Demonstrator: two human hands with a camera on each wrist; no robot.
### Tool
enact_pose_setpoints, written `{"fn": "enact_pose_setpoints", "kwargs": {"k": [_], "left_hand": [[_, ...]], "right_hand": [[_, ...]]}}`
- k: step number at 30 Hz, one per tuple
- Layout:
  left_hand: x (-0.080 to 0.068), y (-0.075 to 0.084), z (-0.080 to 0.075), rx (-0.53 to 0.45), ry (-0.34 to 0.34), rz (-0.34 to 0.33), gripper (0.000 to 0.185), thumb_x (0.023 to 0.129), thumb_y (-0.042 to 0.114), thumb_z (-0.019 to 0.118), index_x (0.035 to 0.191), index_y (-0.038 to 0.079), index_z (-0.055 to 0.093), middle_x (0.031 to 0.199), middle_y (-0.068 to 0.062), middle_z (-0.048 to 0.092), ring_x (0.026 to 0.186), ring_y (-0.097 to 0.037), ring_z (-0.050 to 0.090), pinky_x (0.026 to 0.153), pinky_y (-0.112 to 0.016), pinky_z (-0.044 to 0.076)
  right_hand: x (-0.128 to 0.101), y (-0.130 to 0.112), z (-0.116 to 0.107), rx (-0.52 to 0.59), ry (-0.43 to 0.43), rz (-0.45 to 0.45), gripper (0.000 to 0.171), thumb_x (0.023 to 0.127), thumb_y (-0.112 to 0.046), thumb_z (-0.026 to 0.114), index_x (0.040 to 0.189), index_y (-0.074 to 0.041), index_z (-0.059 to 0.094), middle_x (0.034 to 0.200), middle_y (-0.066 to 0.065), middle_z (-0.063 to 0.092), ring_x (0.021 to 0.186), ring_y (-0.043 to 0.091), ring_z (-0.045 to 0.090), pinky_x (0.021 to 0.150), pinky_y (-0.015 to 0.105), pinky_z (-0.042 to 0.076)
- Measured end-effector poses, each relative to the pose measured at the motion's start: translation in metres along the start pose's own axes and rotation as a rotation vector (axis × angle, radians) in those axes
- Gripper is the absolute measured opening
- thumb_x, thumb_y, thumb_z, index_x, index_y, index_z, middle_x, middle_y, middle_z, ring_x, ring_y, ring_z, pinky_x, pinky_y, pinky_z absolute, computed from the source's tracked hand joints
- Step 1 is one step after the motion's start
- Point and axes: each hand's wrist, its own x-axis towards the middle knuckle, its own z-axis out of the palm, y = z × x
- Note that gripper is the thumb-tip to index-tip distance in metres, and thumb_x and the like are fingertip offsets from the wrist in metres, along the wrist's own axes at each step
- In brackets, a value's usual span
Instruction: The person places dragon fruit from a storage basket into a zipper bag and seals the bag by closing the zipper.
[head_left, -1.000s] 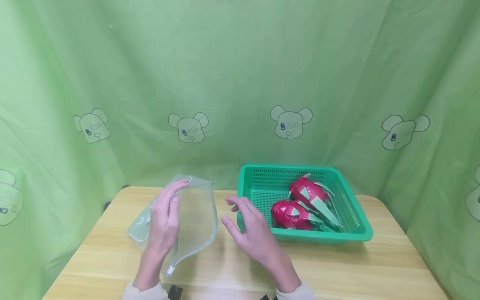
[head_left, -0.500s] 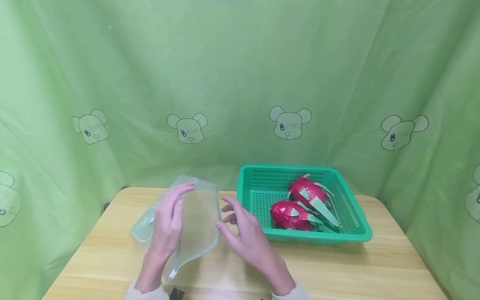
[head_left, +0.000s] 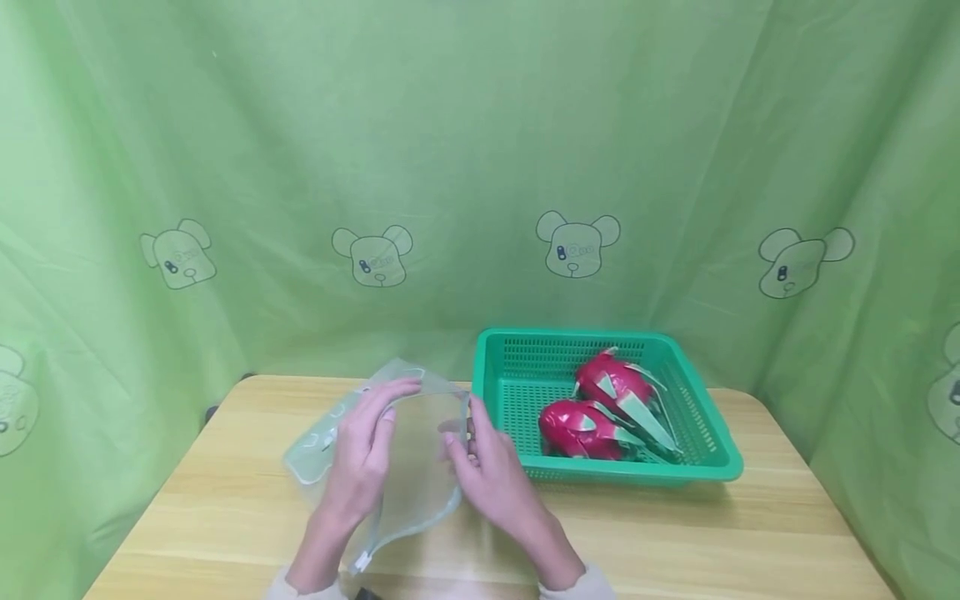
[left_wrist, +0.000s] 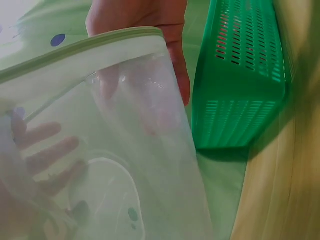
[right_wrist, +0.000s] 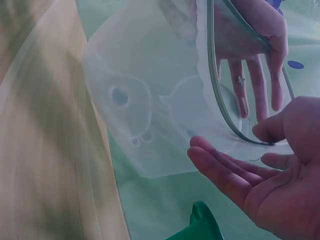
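A clear zip bag point(head_left: 416, 467) with white printed outlines stands with its mouth wide apart, its slider point(head_left: 362, 562) at the near lower corner. My left hand point(head_left: 367, 442) holds its left side, the long fingers stretched out along the film; several of them show through the plastic in the left wrist view. On the opposite side, my right hand point(head_left: 491, 471) pinches the zip rim, thumb inside the mouth and fingers outside. The right wrist view shows the thumb right at the rim, and my other right fingers point(right_wrist: 225, 172) extended below it.
A green plastic basket point(head_left: 486, 354) stands right of the bag, close to my right hand. Inside lie two red dragon fruits, one nearer point(head_left: 573, 429) and one farther back point(head_left: 611, 379). Behind the wooden table point(head_left: 675, 542) hangs a green curtain point(head_left: 465, 150) with mouse-like drawings.
My left hand has carried the bag to the right. Its right rim has come to my right hand, which was apart from it and now pinches it. The basket has not moved.
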Motion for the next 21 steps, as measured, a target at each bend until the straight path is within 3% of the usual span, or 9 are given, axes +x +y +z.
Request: {"fn": "enact_pose_setpoints", "kwargs": {"k": [6,14,21], "left_hand": [[-0.001,0.005,0.003,-0.020,-0.020,-0.003,0.039,0.102,0.000,0.042,0.132,0.008,0.065,0.139,-0.005,0.064,0.134,-0.024,0.055,0.116,-0.045,0.038],[-0.005,0.002,0.009,-0.011,-0.067,0.012,0.039,0.101,0.000,0.046,0.135,0.008,0.063,0.144,-0.004,0.060,0.139,-0.026,0.049,0.115,-0.058,0.035],[-0.006,-0.001,0.012,0.044,-0.209,0.018,0.057,0.090,0.003,0.051,0.146,0.014,0.054,0.159,-0.002,0.045,0.148,-0.025,0.035,0.113,-0.070,0.028]], "right_hand": [[-0.001,-0.001,0.001,-0.020,0.029,0.066,0.045,0.107,-0.013,0.052,0.149,-0.014,0.038,0.115,0.013,0.071,0.084,0.020,0.072,0.065,0.025,0.060],[-0.001,0.000,0.002,0.152,0.012,0.130,0.051,0.109,-0.005,0.036,0.155,-0.026,0.031,0.125,0.019,0.066,0.098,0.028,0.074,0.064,0.031,0.062],[0.001,0.000,-0.001,0.246,0.073,0.116,0.045,0.110,-0.002,0.031,0.151,-0.019,0.035,0.126,0.024,0.064,0.098,0.035,0.073,0.063,0.035,0.063]]}}
